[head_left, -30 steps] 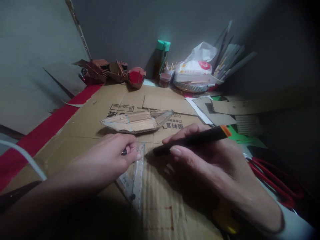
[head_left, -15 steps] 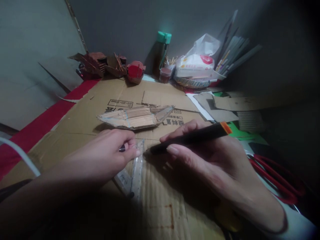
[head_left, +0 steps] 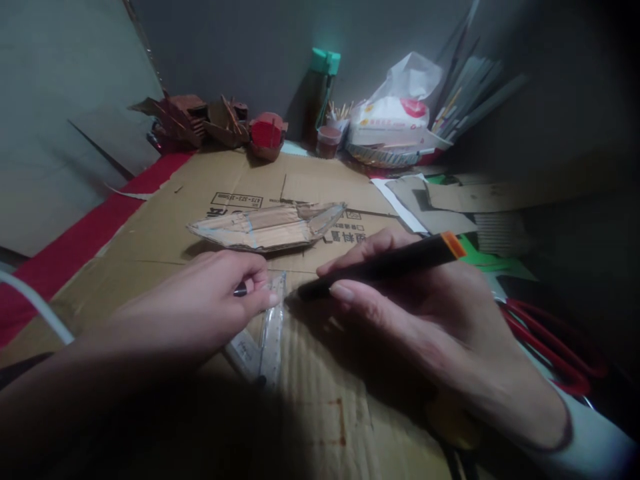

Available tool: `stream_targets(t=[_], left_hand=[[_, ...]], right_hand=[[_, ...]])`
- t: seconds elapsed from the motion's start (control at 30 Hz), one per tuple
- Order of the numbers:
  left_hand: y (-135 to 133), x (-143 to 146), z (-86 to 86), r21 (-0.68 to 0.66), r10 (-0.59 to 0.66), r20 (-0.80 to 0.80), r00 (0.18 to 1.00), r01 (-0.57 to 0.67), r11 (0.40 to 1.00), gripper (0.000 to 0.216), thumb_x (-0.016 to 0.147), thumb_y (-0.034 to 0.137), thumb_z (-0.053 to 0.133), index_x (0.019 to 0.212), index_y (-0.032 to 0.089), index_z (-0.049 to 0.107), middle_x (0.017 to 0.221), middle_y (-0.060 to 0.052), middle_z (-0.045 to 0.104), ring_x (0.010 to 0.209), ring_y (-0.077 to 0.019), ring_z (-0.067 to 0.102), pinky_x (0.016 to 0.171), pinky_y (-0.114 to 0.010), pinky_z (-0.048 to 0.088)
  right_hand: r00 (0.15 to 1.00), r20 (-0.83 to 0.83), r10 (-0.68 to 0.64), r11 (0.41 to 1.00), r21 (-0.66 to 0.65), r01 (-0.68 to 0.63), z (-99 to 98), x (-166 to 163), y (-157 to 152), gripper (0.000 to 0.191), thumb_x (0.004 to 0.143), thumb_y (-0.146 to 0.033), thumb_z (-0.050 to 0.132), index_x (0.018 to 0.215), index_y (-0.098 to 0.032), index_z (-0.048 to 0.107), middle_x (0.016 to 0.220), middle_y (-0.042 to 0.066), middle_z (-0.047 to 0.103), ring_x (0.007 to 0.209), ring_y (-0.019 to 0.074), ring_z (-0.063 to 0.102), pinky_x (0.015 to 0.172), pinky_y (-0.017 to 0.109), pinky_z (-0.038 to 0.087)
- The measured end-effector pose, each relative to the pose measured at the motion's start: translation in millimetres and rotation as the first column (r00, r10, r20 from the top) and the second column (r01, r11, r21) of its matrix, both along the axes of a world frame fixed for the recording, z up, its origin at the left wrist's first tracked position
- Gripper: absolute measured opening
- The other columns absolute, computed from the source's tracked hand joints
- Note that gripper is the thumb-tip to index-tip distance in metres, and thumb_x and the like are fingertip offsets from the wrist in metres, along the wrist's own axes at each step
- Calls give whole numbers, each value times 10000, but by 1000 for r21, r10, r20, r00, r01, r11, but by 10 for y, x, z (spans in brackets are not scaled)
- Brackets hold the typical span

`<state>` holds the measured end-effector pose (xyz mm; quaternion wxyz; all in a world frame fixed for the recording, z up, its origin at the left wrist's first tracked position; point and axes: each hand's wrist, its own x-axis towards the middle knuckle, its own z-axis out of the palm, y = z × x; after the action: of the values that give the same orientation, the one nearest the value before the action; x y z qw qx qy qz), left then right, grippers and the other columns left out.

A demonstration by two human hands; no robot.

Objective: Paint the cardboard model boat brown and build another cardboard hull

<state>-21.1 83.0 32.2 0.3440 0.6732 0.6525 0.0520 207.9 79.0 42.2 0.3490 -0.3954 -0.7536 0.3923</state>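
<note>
My left hand [head_left: 225, 293] lies with curled fingers over a clear plastic set square [head_left: 270, 337], its thumb and fingertips pressing near the upper end of the straight edge. Tucked in those fingers is a small black piece [head_left: 241, 289] that looks like a pen cap. In my right hand [head_left: 425, 320] a black marker with an orange end [head_left: 395, 263] is gripped, its tip low at the cardboard [head_left: 325, 373] just right of the set square's edge. Beyond both hands sits a boat-shaped cardboard model [head_left: 270, 229] with blue lines on it.
Red-handled scissors [head_left: 550, 347] lie to the right of my right hand. Cardboard scraps [head_left: 480, 200] and green sheet [head_left: 480, 253] lie at right. Along the back stand reddish cardboard models [head_left: 267, 135], a green-capped bottle [head_left: 325, 61], and a tissue pack [head_left: 390, 120] in a basket.
The whole view has shifted slightly, so things appear a little higher and further left. The marker tip stays beside the set square's edge; both hands keep their grips.
</note>
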Motion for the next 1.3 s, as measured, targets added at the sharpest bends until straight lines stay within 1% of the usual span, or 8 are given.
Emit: stream_targets(t=[0.23, 0.43, 0.63, 0.73, 0.87, 1.0, 1.1, 1.3], left_hand=[[3, -20, -33, 18, -6, 27, 1000, 6, 1000, 310, 769, 563, 544, 675, 270, 578, 685, -13, 597, 634, -231, 542, 542, -344, 396], [-5, -28, -51, 49, -8, 20, 1000, 7, 999, 352, 780, 599, 527, 683, 267, 597, 660, -14, 589, 613, -228, 531, 519, -340, 389], [0, -29, -48, 53, -17, 6, 1000, 17, 998, 342, 767, 594, 523, 686, 269, 592, 681, -15, 591, 639, -230, 537, 531, -337, 400], [5, -22, -42, 39, -22, -8, 1000, 22, 999, 328, 763, 581, 515, 676, 271, 577, 689, -15, 594, 647, -232, 542, 533, -340, 403], [7, -6, -22, 2, -13, -32, 999, 13, 1000, 337, 746, 598, 497, 689, 277, 582, 704, -14, 618, 660, -239, 562, 557, -355, 416], [5, 2, -9, -11, 7, -24, 1000, -7, 1000, 339, 734, 603, 504, 706, 278, 596, 693, -17, 621, 660, -246, 567, 547, -351, 405], [4, -4, -13, 12, 0, -9, 1000, 0, 1000, 327, 739, 592, 518, 716, 275, 596, 706, -15, 622, 657, -239, 562, 549, -346, 399], [11, -12, -11, -28, -3, -60, 998, 1, 1000, 341, 737, 611, 495, 691, 282, 569, 698, -4, 605, 665, -240, 554, 560, -363, 415]], right_hand=[[1000, 2, -10, 999, 51, 10, -17, 0, -17, 124, 943, -276, 697, 1005, -173, 665, 997, 56, 746, 858, 180, 739, 659, 229, 617], [996, 76, -47, 984, 176, 33, -20, -2, -23, 135, 936, -280, 711, 986, -156, 691, 929, 53, 772, 815, 163, 745, 643, 201, 596], [997, 50, -53, 990, 132, 46, -30, -23, -26, 146, 933, -286, 711, 998, -157, 697, 952, 58, 774, 818, 171, 749, 627, 197, 610], [997, 54, -50, 985, 166, 41, -24, -25, -50, 99, 932, -246, 711, 993, -167, 704, 937, 36, 766, 828, 149, 742, 644, 170, 592], [997, 66, -37, 982, 187, 25, -11, -23, -101, 98, 944, -237, 697, 1029, -189, 698, 949, 13, 758, 809, 134, 733, 630, 193, 572], [995, 92, -40, 975, 221, 19, 22, -31, -155, 82, 923, -225, 714, 983, -170, 712, 893, 0, 750, 793, 117, 717, 650, 193, 562], [994, 100, -34, 978, 209, 12, 51, -32, -181, 78, 922, -238, 712, 970, -176, 711, 876, -13, 738, 782, 111, 710, 643, 196, 561], [994, 102, -44, 973, 231, 20, 21, -36, -135, 86, 942, -242, 697, 983, -167, 703, 867, -16, 739, 723, 96, 702, 623, 197, 547]])
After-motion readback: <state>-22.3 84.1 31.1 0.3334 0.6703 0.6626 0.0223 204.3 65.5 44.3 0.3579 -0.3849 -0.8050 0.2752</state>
